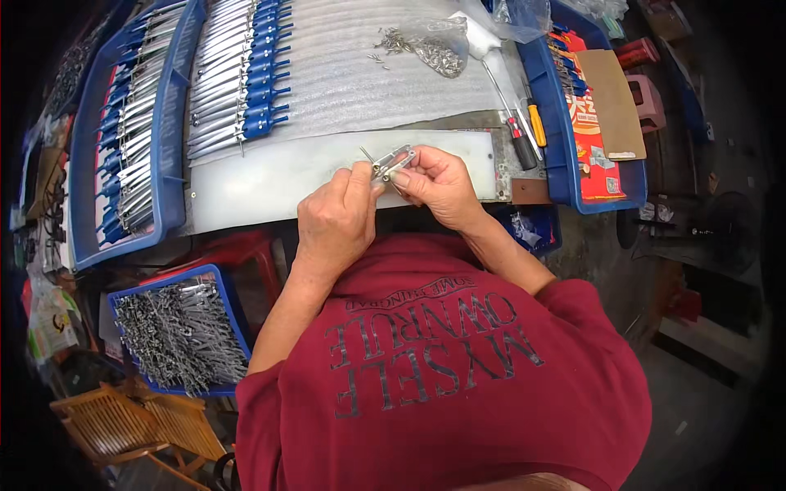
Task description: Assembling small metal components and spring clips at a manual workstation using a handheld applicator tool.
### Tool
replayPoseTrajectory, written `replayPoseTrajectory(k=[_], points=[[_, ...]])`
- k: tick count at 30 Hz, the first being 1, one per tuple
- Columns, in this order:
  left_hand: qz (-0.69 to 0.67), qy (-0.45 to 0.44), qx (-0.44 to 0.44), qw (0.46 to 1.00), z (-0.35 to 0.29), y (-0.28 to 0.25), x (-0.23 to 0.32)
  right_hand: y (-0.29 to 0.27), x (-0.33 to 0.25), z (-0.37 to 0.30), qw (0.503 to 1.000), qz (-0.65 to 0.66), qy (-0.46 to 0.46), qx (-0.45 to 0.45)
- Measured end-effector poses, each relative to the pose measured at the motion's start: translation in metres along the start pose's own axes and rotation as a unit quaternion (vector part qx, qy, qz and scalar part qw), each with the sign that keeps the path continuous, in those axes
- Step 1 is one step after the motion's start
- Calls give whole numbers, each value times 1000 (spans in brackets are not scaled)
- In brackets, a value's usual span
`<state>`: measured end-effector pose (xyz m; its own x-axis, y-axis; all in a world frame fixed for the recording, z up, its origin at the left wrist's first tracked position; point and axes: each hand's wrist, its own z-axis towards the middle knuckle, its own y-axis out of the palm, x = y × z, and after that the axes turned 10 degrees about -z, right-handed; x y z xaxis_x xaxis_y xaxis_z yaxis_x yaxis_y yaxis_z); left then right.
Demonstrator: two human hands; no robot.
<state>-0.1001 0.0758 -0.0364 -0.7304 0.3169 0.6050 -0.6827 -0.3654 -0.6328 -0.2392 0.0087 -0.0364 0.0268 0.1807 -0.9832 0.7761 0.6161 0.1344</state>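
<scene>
Both hands are closed on a small silvery metal part (381, 170), the left hand (336, 214) pinching it from one side and the right hand (438, 184) gripping its other end between thumb and fingers. The part is above the white board (262, 184), near its front edge; fingers hide much of its shape. Beyond the board, a foam sheet (344, 90) bears a row of slender metal pieces with blue ends (258, 90) on the left and, farther right, small metal pins (395, 41) beside a clear bag (440, 56) of more. Two screwdrivers — one red and black (522, 146), one yellow-handled (536, 123) — lie next to the right-hand blue tray (550, 102).
</scene>
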Motion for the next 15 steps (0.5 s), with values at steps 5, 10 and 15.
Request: replayPoseTrajectory(k=[5,10,15], points=[[1,-3,-6,1000,-1,-1,1,-6,0,0,1000,-18,-9,3],[-33,-24,-10,999,0,-2,1,-13,0,1,999,-30,9,27],[-11,5,-25,1000,3,-2,1,-18,-7,5,996,-77,-8,32]])
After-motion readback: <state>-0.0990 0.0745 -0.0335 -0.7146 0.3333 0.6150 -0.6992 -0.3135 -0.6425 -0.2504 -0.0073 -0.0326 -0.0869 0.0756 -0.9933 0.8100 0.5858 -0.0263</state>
